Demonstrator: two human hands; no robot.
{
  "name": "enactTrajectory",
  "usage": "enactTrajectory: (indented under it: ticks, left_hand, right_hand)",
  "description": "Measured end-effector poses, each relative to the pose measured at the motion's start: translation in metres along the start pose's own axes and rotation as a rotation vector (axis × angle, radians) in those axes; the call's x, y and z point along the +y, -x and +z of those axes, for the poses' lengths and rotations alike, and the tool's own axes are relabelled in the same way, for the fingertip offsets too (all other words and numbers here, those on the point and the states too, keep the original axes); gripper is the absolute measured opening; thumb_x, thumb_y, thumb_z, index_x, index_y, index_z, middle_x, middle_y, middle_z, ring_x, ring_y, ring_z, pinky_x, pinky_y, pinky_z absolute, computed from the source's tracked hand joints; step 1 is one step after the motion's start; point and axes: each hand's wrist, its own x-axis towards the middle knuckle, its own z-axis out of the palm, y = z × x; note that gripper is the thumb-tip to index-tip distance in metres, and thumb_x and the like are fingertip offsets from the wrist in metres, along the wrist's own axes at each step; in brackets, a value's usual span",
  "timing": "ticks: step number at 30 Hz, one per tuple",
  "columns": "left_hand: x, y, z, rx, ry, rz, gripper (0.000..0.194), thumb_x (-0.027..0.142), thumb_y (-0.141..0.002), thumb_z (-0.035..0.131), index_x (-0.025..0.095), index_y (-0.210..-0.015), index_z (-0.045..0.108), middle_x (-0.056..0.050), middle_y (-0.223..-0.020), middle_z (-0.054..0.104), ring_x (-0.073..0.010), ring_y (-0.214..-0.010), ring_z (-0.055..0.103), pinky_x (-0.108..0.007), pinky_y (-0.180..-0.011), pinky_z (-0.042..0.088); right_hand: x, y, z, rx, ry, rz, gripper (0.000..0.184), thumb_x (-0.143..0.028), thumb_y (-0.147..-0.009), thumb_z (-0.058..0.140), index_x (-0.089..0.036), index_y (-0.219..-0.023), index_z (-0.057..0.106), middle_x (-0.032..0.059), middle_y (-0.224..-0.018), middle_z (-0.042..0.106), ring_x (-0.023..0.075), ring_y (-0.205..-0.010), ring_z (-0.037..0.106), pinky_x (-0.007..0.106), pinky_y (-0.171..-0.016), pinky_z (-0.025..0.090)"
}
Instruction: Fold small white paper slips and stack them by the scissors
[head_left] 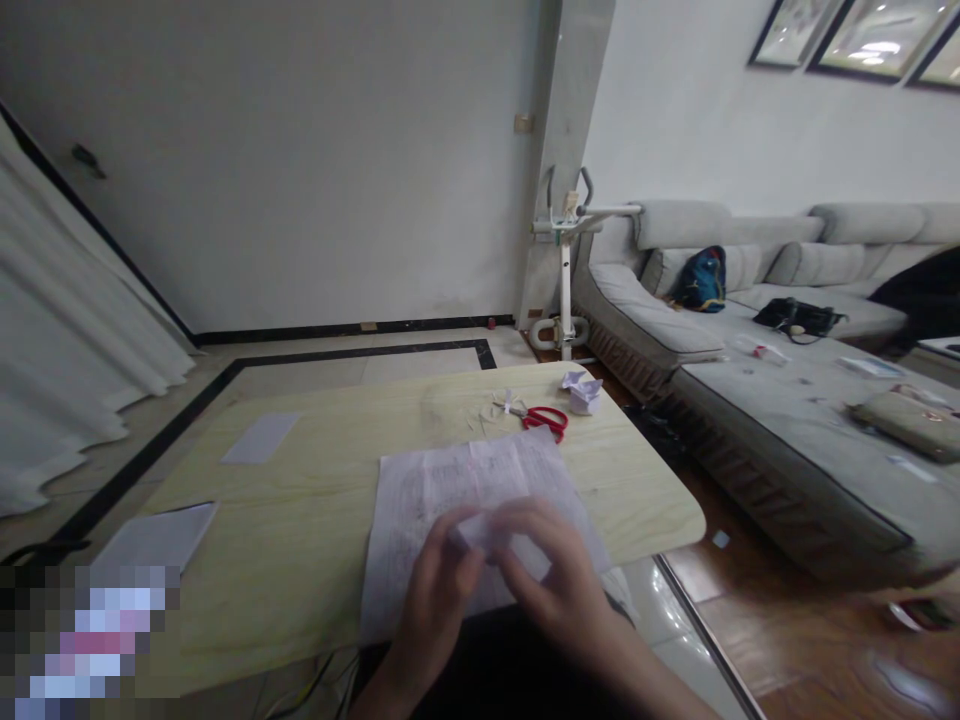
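Observation:
A small piece of folded white paper (474, 532) is pinched between my two hands, slightly blurred. My left hand (439, 572) grips its left side with thumb and fingers. From the other side my right hand (551, 565) curls round, fingertips closed at the paper's right edge and partly hiding it. Beneath both hands a large creased printed sheet (420, 490) lies on the table's near edge. Scissors with red handles (546, 422) rest just beyond the sheet, beside thin pale scraps (484, 415). Folded paper shapes (585, 396) stand at the far right corner.
The light wooden table (300, 540) also bears a white paper (261, 438) and a stack of sheets (157, 535) on the left. A grey sofa (795, 450) runs along the right. A white exercise machine (566, 280) stands behind, and a curtain (75, 350) hangs at left.

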Motion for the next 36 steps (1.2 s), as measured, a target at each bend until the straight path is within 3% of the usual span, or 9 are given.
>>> enactTrajectory:
  ticks: [6, 11, 18, 22, 26, 32, 36]
  left_hand:
    - [-0.011, -0.003, -0.004, 0.010, -0.006, 0.057, 0.031, 0.031, -0.083, 0.063, 0.024, -0.113, 0.063, -0.005, -0.114, 0.070, -0.0248, -0.106, 0.065, -0.037, -0.091, 0.054]
    - [-0.005, 0.000, -0.003, 0.013, -0.028, 0.043, 0.030, 0.031, -0.087, 0.061, 0.024, -0.115, 0.062, -0.006, -0.117, 0.068, -0.0259, -0.108, 0.065, -0.039, -0.091, 0.055]
    - [-0.002, 0.003, -0.005, -0.001, -0.147, 0.175, 0.030, 0.023, -0.089, 0.061, 0.028, -0.118, 0.060, -0.004, -0.127, 0.064, -0.0243, -0.121, 0.058, -0.037, -0.100, 0.049]
    - [0.001, 0.002, -0.005, -0.020, -0.203, 0.195, 0.031, 0.022, -0.091, 0.059, 0.028, -0.121, 0.058, -0.005, -0.129, 0.061, -0.0228, -0.122, 0.057, -0.033, -0.098, 0.050]
    - [0.005, 0.001, -0.006, -0.005, -0.350, 0.303, 0.034, 0.018, -0.091, 0.058, 0.030, -0.123, 0.055, -0.004, -0.129, 0.060, -0.0221, -0.124, 0.054, -0.034, -0.100, 0.048]
    - [0.003, 0.002, -0.007, -0.024, -0.548, 0.478, 0.042, 0.011, -0.089, 0.056, 0.029, -0.126, 0.051, -0.006, -0.129, 0.058, -0.0232, -0.123, 0.054, -0.039, -0.105, 0.045]
    - [0.000, 0.003, -0.008, -0.105, -0.647, 0.502, 0.051, 0.006, -0.085, 0.055, 0.030, -0.130, 0.048, -0.007, -0.136, 0.052, -0.0242, -0.130, 0.048, -0.042, -0.109, 0.042]
  right_hand:
    - [-0.002, 0.002, 0.001, -0.003, 0.015, -0.055, 0.030, -0.004, -0.081, 0.061, -0.021, -0.106, 0.066, 0.0073, -0.102, 0.069, 0.0218, -0.096, 0.064, 0.037, -0.085, 0.052]
    - [-0.002, 0.003, -0.001, -0.038, 0.016, -0.069, 0.030, -0.004, -0.081, 0.061, -0.022, -0.105, 0.066, 0.0075, -0.105, 0.070, 0.0221, -0.099, 0.064, 0.038, -0.087, 0.053]
    - [0.002, 0.004, -0.004, -0.035, 0.011, -0.055, 0.031, -0.007, -0.082, 0.061, -0.023, -0.109, 0.065, 0.0070, -0.106, 0.071, 0.0227, -0.100, 0.065, 0.039, -0.089, 0.053]
    - [0.002, 0.008, -0.005, -0.028, 0.031, -0.002, 0.038, -0.009, -0.083, 0.060, -0.024, -0.118, 0.059, 0.0069, -0.114, 0.069, 0.0228, -0.107, 0.063, 0.040, -0.095, 0.051]
    - [0.003, 0.009, -0.008, -0.013, 0.066, 0.047, 0.036, -0.011, -0.083, 0.061, -0.024, -0.116, 0.058, 0.0062, -0.113, 0.068, 0.0225, -0.107, 0.063, 0.039, -0.095, 0.049]
    - [0.005, 0.003, -0.013, -0.105, 0.096, 0.098, 0.024, -0.011, -0.082, 0.062, -0.022, -0.104, 0.062, 0.0037, -0.099, 0.068, 0.0198, -0.093, 0.064, 0.033, -0.085, 0.051]
    - [0.006, 0.001, -0.018, -0.188, 0.115, 0.198, 0.020, -0.011, -0.081, 0.064, -0.021, -0.099, 0.065, 0.0030, -0.097, 0.070, 0.0201, -0.092, 0.065, 0.034, -0.085, 0.051]
